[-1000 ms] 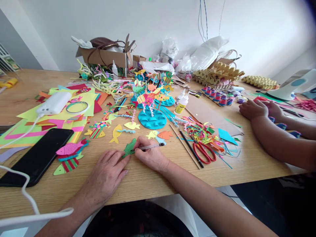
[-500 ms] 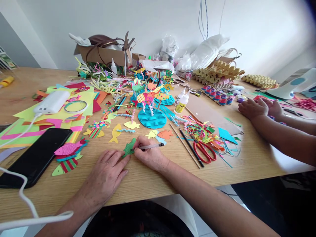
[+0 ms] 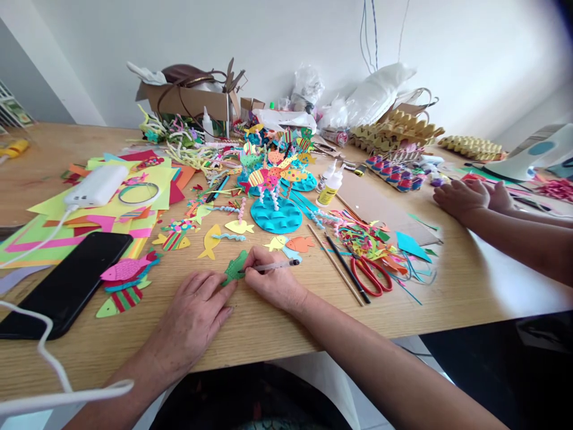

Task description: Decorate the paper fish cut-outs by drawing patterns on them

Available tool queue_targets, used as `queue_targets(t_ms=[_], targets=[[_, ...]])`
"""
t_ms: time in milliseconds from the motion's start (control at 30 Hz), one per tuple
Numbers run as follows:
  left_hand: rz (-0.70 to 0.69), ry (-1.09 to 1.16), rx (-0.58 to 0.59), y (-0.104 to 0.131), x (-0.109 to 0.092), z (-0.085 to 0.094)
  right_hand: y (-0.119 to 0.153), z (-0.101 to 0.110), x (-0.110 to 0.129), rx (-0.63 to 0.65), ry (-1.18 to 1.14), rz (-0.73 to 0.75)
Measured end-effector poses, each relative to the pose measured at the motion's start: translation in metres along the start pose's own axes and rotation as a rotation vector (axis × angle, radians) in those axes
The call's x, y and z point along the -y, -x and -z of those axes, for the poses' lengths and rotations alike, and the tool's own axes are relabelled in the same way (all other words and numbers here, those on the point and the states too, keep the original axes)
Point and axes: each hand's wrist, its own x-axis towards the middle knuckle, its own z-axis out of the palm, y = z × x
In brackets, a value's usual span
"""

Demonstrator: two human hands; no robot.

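A small green paper fish (image 3: pixel 235 268) with dark markings lies tilted on the table between my hands. My left hand (image 3: pixel 197 310) rests palm down with its fingers stretched out, the fingertips at the fish's lower left edge. In a writing grip, my right hand (image 3: pixel 274 279) is closed on a pen (image 3: pixel 278 265) with a clear barrel and a black end. Its tip meets the fish's right side. Beyond them lie a yellow paper fish (image 3: pixel 209 242) joined to a blue twisted strip and an orange paper fish (image 3: pixel 299 243).
Red scissors (image 3: pixel 372 278), a black pencil (image 3: pixel 347 267) and a thin stick lie right. A blue base (image 3: pixel 276 215) with fish on spirals stands ahead. Left are a black phone (image 3: pixel 67 283), a white power bank (image 3: pixel 99 184) and coloured paper. Another person's hands (image 3: pixel 465 196) rest far right.
My hands hold nearly the same pose, with the pen shifted very slightly over the fish. The other person's hands and forearms at the right have moved slightly upward in view.
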Motion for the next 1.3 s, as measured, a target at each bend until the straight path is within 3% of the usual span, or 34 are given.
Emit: queue_targets(t_ms=[1300], targets=[[-0.023,-0.013,-0.027,-0.0004,-0.0012,-0.0009,-0.0012,-0.0036,-0.0035,0.013,0.006,0.032]])
